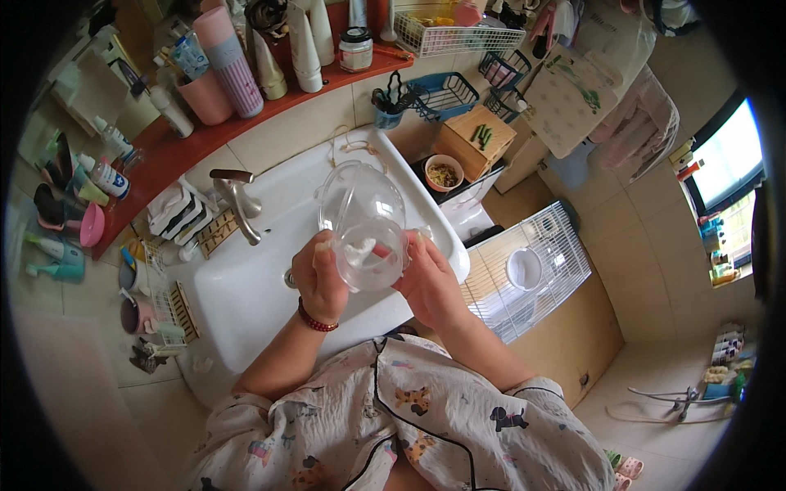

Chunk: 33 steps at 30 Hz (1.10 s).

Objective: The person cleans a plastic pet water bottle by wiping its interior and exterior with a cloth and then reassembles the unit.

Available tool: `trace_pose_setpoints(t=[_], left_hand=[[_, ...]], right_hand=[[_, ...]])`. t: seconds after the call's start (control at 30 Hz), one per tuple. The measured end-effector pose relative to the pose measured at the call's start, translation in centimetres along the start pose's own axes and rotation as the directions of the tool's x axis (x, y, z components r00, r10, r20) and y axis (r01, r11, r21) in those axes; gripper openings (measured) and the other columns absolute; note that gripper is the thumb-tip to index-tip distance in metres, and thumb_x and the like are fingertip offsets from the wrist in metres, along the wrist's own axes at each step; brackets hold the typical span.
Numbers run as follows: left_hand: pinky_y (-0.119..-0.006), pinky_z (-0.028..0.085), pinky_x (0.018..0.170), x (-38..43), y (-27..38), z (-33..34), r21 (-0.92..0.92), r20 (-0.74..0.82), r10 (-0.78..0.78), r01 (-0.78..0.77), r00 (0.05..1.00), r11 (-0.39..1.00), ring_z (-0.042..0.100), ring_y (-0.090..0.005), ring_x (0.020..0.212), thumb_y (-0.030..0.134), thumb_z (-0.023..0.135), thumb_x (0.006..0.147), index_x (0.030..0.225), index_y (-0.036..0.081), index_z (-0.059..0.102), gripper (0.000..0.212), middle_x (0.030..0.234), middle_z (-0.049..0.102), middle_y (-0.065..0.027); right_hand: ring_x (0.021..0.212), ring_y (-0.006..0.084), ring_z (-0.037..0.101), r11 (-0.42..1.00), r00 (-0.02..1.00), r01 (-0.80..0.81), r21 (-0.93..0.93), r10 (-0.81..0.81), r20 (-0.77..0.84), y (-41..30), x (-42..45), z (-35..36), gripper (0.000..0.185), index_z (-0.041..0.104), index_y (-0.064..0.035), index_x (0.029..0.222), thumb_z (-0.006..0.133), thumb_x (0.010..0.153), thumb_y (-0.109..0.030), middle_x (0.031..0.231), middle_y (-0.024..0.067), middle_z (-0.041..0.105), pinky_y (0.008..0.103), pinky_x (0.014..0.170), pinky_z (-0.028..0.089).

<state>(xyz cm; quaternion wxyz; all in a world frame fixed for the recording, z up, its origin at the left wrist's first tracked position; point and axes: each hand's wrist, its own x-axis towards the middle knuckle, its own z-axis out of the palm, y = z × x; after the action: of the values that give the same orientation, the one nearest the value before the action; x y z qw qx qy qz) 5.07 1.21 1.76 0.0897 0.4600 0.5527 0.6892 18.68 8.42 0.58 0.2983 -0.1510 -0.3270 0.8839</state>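
Observation:
Over the white washbasin (245,301), both my hands hold a clear plastic container (372,270) from its two sides. My left hand (322,276), with a dark red bead bracelet (316,319) at the wrist, grips its left side. The right hand (430,276) grips the opposite side, thumb up. A larger clear, rounded plastic part (362,193) shows just beyond it; whether the two are joined I cannot tell. Something white and crumpled (359,251) shows through the container's wall, perhaps tissue. Left of my hands stands the metal faucet (236,199).
A red shelf (276,110) with bottles and tubes runs along the wall behind the basin. To the right are a wire cage (491,294) with a white bowl (524,269) on top, a food-filled bowl (443,173) and a wooden box (473,138). Toothbrush cups (135,313) hang at left.

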Motion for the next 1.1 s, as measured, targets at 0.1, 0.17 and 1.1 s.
trace_pose_setpoints(t=[0.1,0.17,1.1], left_hand=[[-0.027,0.038,0.055,-0.4,-0.3,0.4,-0.164,0.025,-0.067,0.071,0.997,0.984,0.046,-0.0131,0.059,0.032,0.035,0.092,0.073,-0.002,0.051,0.042,0.062,0.05,-0.0077],[-0.027,0.038,0.055,-0.4,-1.6,-0.2,-0.022,0.022,-0.174,0.174,0.985,0.984,0.045,-0.0125,0.059,0.031,0.036,0.092,0.072,0.0,0.052,0.041,0.063,0.05,-0.0061],[-0.028,0.048,0.069,1.5,2.7,-1.8,-0.449,0.571,-0.37,0.656,0.733,0.606,0.06,-0.0175,0.077,0.026,0.044,0.091,0.105,-0.002,0.054,0.033,0.092,0.06,-0.011]], right_hand=[[0.112,0.0165,0.042,0.997,0.997,-0.071,0.023,0.071,-0.005,-0.3,-0.4,-0.1,0.03,0.053,-0.0058,0.106,0.05,0.089,-0.03,0.128,0.0039,0.037,0.0357,0.086,0.042],[0.118,0.0191,0.037,0.985,0.984,0.157,-0.072,-0.15,0.094,-0.3,-0.5,-0.3,0.019,0.06,-0.0053,0.09,0.06,0.083,-0.022,0.136,0.0077,0.027,0.0377,0.093,0.037],[0.126,0.0279,0.027,0.894,0.911,0.337,-0.294,-0.232,0.34,-3.0,-0.6,-1.4,0.012,0.06,-0.0049,0.071,0.07,0.073,-0.011,0.141,0.0125,0.017,0.0423,0.103,0.022]])
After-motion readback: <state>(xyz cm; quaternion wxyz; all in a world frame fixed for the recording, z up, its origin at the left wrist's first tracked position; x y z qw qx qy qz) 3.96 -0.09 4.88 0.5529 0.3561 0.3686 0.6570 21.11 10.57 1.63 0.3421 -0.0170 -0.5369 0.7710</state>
